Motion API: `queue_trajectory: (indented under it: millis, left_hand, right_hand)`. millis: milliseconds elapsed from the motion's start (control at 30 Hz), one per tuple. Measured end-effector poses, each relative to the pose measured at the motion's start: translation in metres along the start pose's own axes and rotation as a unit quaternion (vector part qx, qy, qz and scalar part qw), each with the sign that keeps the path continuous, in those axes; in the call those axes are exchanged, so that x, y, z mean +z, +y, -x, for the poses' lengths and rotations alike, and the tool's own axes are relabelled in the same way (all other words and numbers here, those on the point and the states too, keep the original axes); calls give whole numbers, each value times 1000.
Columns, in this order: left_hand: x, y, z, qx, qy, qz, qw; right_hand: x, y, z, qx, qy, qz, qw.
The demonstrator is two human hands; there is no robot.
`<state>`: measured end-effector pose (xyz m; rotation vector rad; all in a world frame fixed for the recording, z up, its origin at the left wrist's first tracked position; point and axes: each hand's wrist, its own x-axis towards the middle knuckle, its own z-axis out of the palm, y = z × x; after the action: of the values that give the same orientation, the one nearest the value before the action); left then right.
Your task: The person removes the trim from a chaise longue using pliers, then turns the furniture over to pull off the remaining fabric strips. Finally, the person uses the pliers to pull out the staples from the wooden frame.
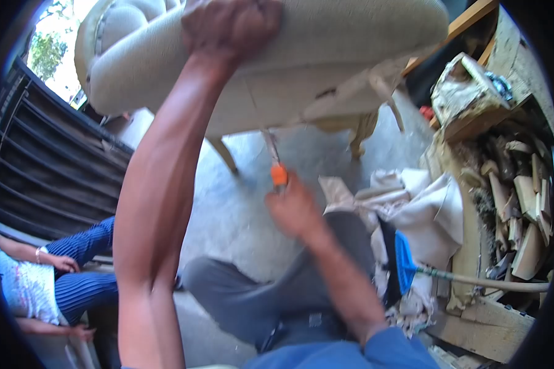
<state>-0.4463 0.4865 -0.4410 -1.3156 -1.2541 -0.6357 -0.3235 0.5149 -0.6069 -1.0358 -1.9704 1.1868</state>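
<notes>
A beige upholstered sofa (326, 49) with wooden legs stands before me, its lower edge raised off the floor. My left hand (231, 27) is at the top of its padded side, fingers curled and closed against the fabric; the fingertips are hard to see. Lower down, my right hand (295, 206) is wrapped round an orange-handled tool (279, 174). Its narrow metal end points up and meets the sofa's bottom edge. The exact kind of tool is blurred.
Loose pale cloth (412, 203) lies on the floor at right, beside a blue broom head (404, 263). Wood scraps (523, 209) are piled farther right. A dark slatted panel (61, 147) stands at left. Another person (37, 283) sits at lower left.
</notes>
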Motion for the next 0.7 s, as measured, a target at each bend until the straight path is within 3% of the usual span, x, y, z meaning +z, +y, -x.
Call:
queue_trajectory:
  millis: [100,167,233,300,333,400,433,467,533,567,600,633,667,700]
  left_hand:
    - [2,0,-2,-33,-32,44,998]
    - [-2,-9,-1,-24,-38,44,998]
    - [-4,-5,1,-18,-59,58,996]
    - [3,-9,-9,-29,-40,62,997]
    - [-5,-9,-5,-37,-67,73,994]
    - [-27,-5,6,-44,-119,163,978]
    - [-41,-12,1,-61,-124,234,962]
    - [-59,-20,9,-45,-113,194,973]
    - [-68,-43,60,-79,20,91,993]
    - [-77,-39,91,-213,3,122,969]
    - [-80,-33,122,-406,-58,165,897]
    - [-62,-36,170,-551,-101,278,780]
    - [-66,-24,180,-671,-185,362,620]
    - [-90,-1,155,-757,-204,433,444]
  right_hand:
    - [36,35,53,20,-30,46,998]
    - [-17,-8,44,171,-186,-77,964]
    - [-1,46,141,-44,-114,75,990]
    - [39,56,212,-28,-155,28,987]
    - [40,42,205,-31,-160,25,986]
    - [44,9,198,110,-320,32,940]
    - [38,17,190,85,-284,44,954]
    - [28,30,187,65,-257,51,963]
    - [0,42,173,116,-222,-10,968]
    - [-5,43,164,107,-218,-11,970]
    - [-6,42,161,87,-187,33,978]
    - [-7,41,161,72,-160,78,981]
    - [-5,31,163,86,-200,89,972]
    - [5,33,168,87,-209,94,969]
